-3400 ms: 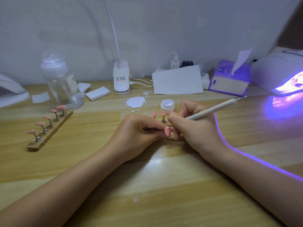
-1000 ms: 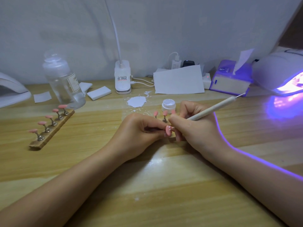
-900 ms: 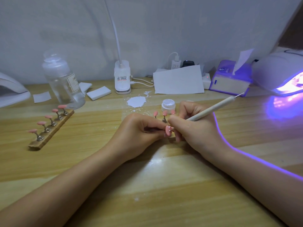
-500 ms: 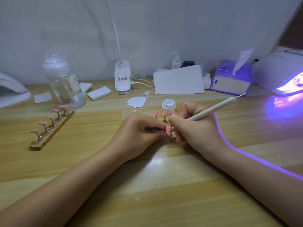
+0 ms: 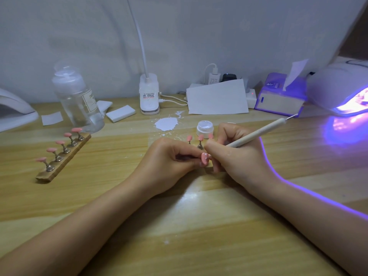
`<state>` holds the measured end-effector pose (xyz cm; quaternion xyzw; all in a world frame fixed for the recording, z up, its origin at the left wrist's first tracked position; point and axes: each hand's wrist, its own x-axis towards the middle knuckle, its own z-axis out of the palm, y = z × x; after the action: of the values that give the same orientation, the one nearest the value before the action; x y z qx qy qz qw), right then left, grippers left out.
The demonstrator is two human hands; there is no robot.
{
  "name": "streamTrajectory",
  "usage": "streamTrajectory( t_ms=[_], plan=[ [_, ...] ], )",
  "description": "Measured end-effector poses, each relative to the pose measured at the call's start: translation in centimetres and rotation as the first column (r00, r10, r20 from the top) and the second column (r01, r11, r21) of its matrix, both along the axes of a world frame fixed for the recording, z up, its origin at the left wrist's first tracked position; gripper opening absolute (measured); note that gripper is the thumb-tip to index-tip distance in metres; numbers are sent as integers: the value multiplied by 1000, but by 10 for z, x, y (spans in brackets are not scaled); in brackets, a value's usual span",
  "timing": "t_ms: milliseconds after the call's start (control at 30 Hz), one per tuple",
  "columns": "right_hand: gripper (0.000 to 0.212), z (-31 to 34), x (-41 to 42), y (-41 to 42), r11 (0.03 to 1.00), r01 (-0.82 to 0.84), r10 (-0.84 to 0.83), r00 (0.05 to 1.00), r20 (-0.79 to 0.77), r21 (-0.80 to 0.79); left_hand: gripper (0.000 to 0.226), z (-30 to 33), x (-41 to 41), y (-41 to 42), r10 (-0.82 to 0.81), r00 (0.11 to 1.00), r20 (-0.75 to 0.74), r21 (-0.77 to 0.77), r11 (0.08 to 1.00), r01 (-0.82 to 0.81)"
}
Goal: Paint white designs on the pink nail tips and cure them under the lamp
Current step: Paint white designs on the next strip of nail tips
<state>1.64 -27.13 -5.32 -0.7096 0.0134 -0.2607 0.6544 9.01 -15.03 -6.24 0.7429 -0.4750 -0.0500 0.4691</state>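
Both forearms reach forward and the hands meet at centre. The left hand (image 5: 169, 166) is curled, fingers pinched together; the right hand (image 5: 237, 156) is curled too, seemingly in a pen-like grip.

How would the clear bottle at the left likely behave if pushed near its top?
The bottle looks tall and narrow, so it would probably tip rather than slide. It seems mostly empty, so likely light. Its smooth clear wall may be slippery.

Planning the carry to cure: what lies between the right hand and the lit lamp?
Head view: bare wood between right hand and lamp, crossed only by the tool's shaft.
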Motion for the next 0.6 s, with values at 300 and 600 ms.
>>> streamTrajectory(
  t_ms=[300,600],
  plan=[
    [36,0,0,0,1000,16,-16,1000,3,-1,12,-2,1,0,9,1000,2,-13,1000,-9],
    [39,-1,0,0,1000,22,-22,1000,-1,-11,10,-3,2,-1,-1,1000,4,-8,1000,1]
  ],
)
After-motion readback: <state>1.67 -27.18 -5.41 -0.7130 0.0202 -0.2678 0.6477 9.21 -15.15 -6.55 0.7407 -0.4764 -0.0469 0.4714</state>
